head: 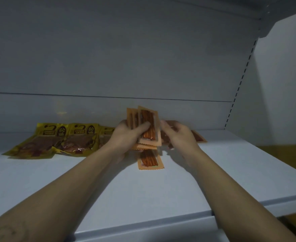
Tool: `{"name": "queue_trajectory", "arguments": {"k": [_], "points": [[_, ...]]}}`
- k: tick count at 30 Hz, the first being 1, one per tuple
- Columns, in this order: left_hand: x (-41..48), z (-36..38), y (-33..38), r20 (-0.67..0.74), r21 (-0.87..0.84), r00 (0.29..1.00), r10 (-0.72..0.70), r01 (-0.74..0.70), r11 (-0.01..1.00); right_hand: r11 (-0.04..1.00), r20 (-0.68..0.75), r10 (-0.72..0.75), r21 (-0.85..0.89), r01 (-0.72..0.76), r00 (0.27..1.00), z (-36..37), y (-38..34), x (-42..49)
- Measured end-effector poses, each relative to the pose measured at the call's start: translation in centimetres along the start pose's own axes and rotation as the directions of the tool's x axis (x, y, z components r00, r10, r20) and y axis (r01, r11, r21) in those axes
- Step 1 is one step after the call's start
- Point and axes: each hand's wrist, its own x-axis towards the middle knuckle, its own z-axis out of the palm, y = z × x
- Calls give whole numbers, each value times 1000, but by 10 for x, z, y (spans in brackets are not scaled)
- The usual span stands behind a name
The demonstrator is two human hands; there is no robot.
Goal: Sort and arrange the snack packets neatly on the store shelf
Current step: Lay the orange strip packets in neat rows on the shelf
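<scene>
Orange packets (147, 116) stand long-axis upright in the left hand (126, 134) grip, right hand (177, 136) seemingly loose-fingered alongside

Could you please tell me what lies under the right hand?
Some orange packets lie on the shelf under the right hand; its palm hides how many.
</scene>
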Motion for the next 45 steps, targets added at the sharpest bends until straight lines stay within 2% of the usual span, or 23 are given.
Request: {"name": "queue_trajectory", "arguments": {"k": [3,6,8,10,12,13,16,18,23,29,35,38,41,43,45], "points": [[-3,11,-2,95,-18,993,66,-64,998,991,47,1,135,-7,999,1,-2,1],[-6,15,0,196,-157,980,-34,65,985,974,57,-7,225,-6,998,-1,4,1],[-8,14,2,249,-239,966,-68,130,962,971,18,7,238,-11,1000,-7,8,4],[-7,12,3,203,-231,977,-58,105,967,967,-91,38,253,-13,995,-17,11,9],[-4,9,3,92,-154,994,-64,77,985,989,-257,60,149,-22,965,-32,19,15],[-2,6,3,42,-127,996,-73,78,989,995,-292,75,83,-53,953,-38,23,17],[2,-1,4,-50,-88,995,-90,85,992,988,-177,150,52,-143,973,-40,32,16],[2,-4,4,-71,-81,994,-86,80,993,988,-123,155,11,-154,980,-35,34,12],[0,-7,3,-61,-104,994,-92,85,991,983,-51,145,-104,-150,988,-25,33,9],[1,-6,4,-51,-98,995,-85,80,992,925,-56,112,-359,-124,992,-22,32,7],[-2,0,5,-4,-50,997,-72,72,996,775,-75,66,-624,-98,995,-23,29,6],[-4,2,3,5,-37,998,-68,68,997,705,-32,112,-701,-102,993,-21,33,7],[-4,4,-1,30,-53,997,-67,69,996,795,-104,34,-599,-90,994,-20,31,6],[-5,6,0,55,-75,997,-50,54,996,908,-241,-47,-414,-59,969,-18,23,5],[-8,9,1,76,-108,996,-52,60,992,982,-247,7,-180,-53,969,-16,11,5]]}}
